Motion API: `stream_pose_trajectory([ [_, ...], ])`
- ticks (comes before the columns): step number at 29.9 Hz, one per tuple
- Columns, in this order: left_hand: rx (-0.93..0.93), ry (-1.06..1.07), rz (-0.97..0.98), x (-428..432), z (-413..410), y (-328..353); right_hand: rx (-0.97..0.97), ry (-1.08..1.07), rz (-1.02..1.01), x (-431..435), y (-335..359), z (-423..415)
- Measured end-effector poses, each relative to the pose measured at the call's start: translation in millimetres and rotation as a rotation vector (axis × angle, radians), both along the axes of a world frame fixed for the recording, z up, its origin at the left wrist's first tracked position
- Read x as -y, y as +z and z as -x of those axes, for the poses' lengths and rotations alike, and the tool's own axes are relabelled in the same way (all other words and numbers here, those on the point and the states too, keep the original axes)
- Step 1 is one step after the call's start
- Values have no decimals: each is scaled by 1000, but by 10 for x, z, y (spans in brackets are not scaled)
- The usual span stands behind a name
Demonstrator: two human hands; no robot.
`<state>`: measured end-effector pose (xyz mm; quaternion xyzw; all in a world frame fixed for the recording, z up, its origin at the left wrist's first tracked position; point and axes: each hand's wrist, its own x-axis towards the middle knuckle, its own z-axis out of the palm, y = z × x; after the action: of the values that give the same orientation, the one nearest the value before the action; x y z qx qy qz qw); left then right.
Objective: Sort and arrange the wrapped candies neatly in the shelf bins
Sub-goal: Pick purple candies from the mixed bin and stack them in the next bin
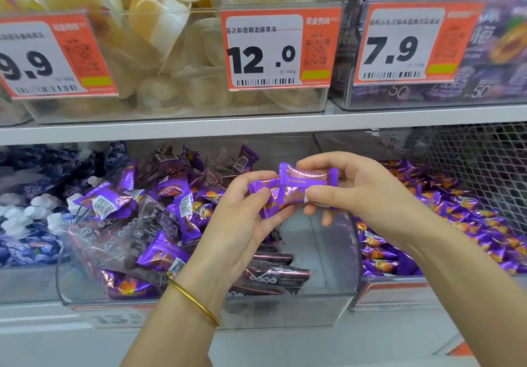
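Both hands are raised over the middle clear bin on the lower shelf. My right hand pinches a purple wrapped candy between thumb and fingers. My left hand holds a second purple candy, partly tucked behind the first. The two wrappers overlap. Below them the bin holds a loose heap of purple candies mixed with dark brown-wrapped candies. A gold bangle sits on my left wrist.
The right bin is full of purple candies with orange prints. The left bin holds blue and white candies. A shelf board runs above, carrying bins of yellow jellies and price tags. Wire mesh backs the far right.
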<state>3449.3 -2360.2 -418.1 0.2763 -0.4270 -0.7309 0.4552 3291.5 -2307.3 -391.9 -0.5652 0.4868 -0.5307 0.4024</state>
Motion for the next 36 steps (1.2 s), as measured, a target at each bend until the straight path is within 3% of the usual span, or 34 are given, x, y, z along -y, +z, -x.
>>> stream_pose_trajectory([
  [6,10,-18,-35,-17,8,17,-53,-90,38,25,-32,20],
  [11,-43,-65,-156,-24,-23,22,-229,-238,339,39,-58,-13],
  [14,-159,-184,-285,-26,-59,61,-329,-200,466,67,-128,-72],
  [17,-206,-204,-322,-6,-94,71,-365,-113,457,87,-182,-71],
  [22,-158,-161,-147,-38,-70,31,-412,-23,412,87,-227,-90],
  [26,-101,-97,-38,-35,-64,-1,-157,55,247,37,-126,-115],
  [31,7,-67,167,-73,-42,-9,-449,-150,197,41,-131,-37],
  [36,72,-91,298,-81,-27,-53,-258,-74,168,-16,-82,-1],
])
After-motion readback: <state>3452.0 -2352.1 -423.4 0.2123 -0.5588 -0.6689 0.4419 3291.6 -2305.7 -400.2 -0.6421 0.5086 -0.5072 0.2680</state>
